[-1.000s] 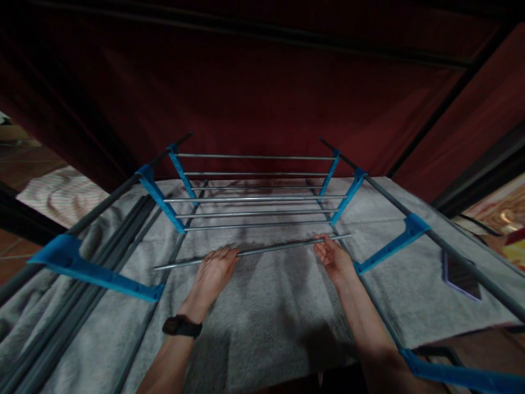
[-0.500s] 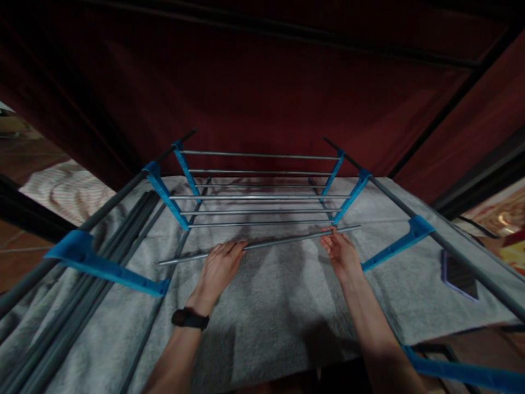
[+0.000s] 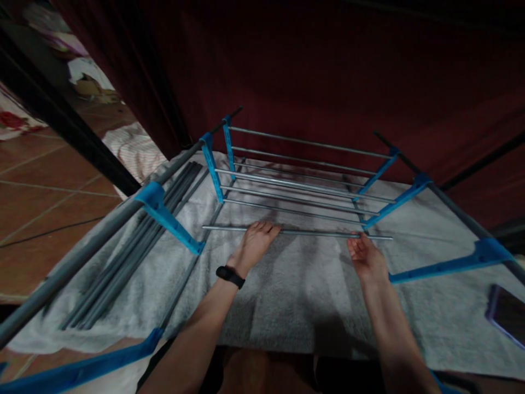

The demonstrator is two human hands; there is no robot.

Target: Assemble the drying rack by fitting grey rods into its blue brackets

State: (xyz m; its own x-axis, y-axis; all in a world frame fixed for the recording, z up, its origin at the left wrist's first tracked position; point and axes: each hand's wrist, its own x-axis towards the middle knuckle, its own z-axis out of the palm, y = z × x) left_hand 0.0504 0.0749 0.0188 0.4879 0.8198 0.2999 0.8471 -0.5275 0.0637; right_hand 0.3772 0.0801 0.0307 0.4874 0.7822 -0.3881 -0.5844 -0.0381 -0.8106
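A thin grey metal rod [image 3: 315, 233] lies crosswise in front of me, gripped at two places. My left hand [image 3: 257, 243], with a black band on the wrist, is closed over it left of its middle. Near its right end, my right hand [image 3: 366, 257] pinches it with fingers and thumb. Beyond the rod stands a rack frame with several metal crossbars [image 3: 303, 185] fixed between blue plastic brackets [image 3: 212, 168]. Closer to me are a left blue bracket [image 3: 170, 219] and a right blue bracket [image 3: 451, 264], with no crossbar joined to either.
Several loose grey tubes [image 3: 135, 246] lie in a bundle on the pale towel [image 3: 303, 306] at the left. A phone [image 3: 508, 314] rests on the right. Long side poles [image 3: 74, 265] flank the frame, and a dark red curtain [image 3: 303, 71] hangs behind.
My view has turned left, so the frame appears farther right. Both hands still hold the rod, which now lies closer to parallel with the crossbars.
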